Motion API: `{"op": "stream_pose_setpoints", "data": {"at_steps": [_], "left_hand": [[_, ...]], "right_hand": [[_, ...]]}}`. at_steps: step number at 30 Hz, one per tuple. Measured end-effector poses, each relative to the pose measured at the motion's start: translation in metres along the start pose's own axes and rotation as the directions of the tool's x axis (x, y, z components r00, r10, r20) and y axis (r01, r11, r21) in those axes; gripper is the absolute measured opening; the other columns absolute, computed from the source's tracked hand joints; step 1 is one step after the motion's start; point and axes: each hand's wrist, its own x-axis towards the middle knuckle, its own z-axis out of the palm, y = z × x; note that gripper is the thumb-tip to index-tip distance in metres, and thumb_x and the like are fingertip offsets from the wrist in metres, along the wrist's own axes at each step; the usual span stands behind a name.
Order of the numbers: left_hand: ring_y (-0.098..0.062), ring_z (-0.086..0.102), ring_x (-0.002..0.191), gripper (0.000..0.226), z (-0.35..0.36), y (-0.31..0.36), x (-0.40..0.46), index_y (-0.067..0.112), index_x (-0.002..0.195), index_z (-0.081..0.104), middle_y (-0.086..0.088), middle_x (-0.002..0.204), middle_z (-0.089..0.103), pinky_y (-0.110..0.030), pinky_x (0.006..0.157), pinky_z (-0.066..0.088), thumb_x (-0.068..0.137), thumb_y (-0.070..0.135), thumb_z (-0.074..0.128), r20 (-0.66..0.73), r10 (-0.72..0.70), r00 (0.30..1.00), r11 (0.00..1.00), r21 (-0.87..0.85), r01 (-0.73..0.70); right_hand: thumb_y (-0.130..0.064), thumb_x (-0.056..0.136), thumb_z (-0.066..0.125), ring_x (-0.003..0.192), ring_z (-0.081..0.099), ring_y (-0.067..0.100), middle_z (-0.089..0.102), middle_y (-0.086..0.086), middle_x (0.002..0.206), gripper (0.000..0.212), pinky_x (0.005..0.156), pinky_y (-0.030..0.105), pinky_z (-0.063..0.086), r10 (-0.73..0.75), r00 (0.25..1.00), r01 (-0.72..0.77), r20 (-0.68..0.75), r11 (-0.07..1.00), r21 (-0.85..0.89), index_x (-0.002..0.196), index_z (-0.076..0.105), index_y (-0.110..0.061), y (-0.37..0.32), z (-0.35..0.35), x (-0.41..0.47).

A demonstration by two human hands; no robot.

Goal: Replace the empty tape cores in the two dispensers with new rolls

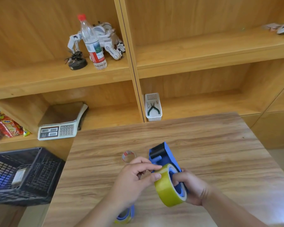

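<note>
A blue tape dispenser (165, 155) is held above the wooden table (203, 145), its toothed cutter pointing away from me. A yellow tape roll (165, 192) sits on its hub. My right hand (192, 187) grips the dispenser from the right, with fingers inside the roll's blue core. My left hand (134, 179) pinches the top edge of the roll between thumb and forefinger. An empty clear tape core (129, 157) stands on the table just beyond my left hand. A second blue dispenser with a yellowish roll (125, 215) lies under my left forearm, mostly hidden.
A black plastic crate (23, 176) sits left of the table. Shelves behind hold a digital scale (61, 126), a white basket with pliers (153, 108), a water bottle (93, 43), a white toy robot (108, 38) and snack packets (8, 126).
</note>
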Motion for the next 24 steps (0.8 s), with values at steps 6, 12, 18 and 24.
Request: {"op": "stream_pose_setpoints", "data": {"at_steps": [6, 12, 18, 24], "left_hand": [[-0.018, 0.066, 0.08, 0.011, -0.007, 0.001, -0.01, 0.034, 0.1, 0.08, 0.012, 0.092, 0.071, -0.029, 0.07, 0.052, 0.094, 0.036, 0.071, 0.029, 0.139, 0.99, 0.963, 0.228, -0.142], [-0.005, 0.063, 0.081, 0.009, -0.022, 0.01, -0.011, 0.034, 0.1, 0.075, 0.017, 0.093, 0.069, -0.012, 0.071, 0.045, 0.096, 0.035, 0.066, 0.239, 0.148, 0.96, 0.881, 0.408, -0.238], [0.005, 0.052, 0.085, 0.015, -0.035, 0.031, 0.002, 0.028, 0.095, 0.073, 0.015, 0.091, 0.067, -0.013, 0.08, 0.042, 0.1, 0.035, 0.061, 0.394, 0.198, 0.898, 0.758, 0.519, -0.395], [-0.002, 0.054, 0.089, 0.012, -0.041, 0.055, 0.032, 0.023, 0.096, 0.075, 0.012, 0.09, 0.066, -0.02, 0.084, 0.046, 0.099, 0.028, 0.064, 0.503, 0.202, 0.84, 0.71, 0.516, -0.479]], "right_hand": [[0.003, 0.064, 0.048, 0.062, 0.062, 0.022, 0.065, 0.012, 0.071, 0.043, 0.056, 0.029, 0.051, 0.087, 0.995, -0.086, 0.051, 0.996, -0.028, 0.103, 0.065, 0.005, 0.007, 0.005, -0.004], [0.006, 0.064, 0.047, 0.063, 0.064, 0.024, 0.066, 0.014, 0.074, 0.049, 0.056, 0.028, 0.051, 0.13, 0.99, -0.129, 0.061, 0.991, -0.025, 0.111, 0.065, 0.008, 0.017, 0.005, -0.006], [0.007, 0.064, 0.047, 0.055, 0.061, 0.021, 0.062, 0.01, 0.065, 0.037, 0.054, 0.026, 0.048, 0.169, 0.982, -0.17, 0.083, 0.985, 0.002, 0.094, 0.068, 0.005, 0.023, 0.016, -0.011], [0.007, 0.077, 0.048, 0.059, 0.065, 0.023, 0.065, 0.015, 0.075, 0.036, 0.054, 0.028, 0.054, 0.207, 0.964, -0.224, 0.168, 0.971, 0.087, 0.11, 0.063, 0.008, 0.024, 0.028, -0.012]]}}
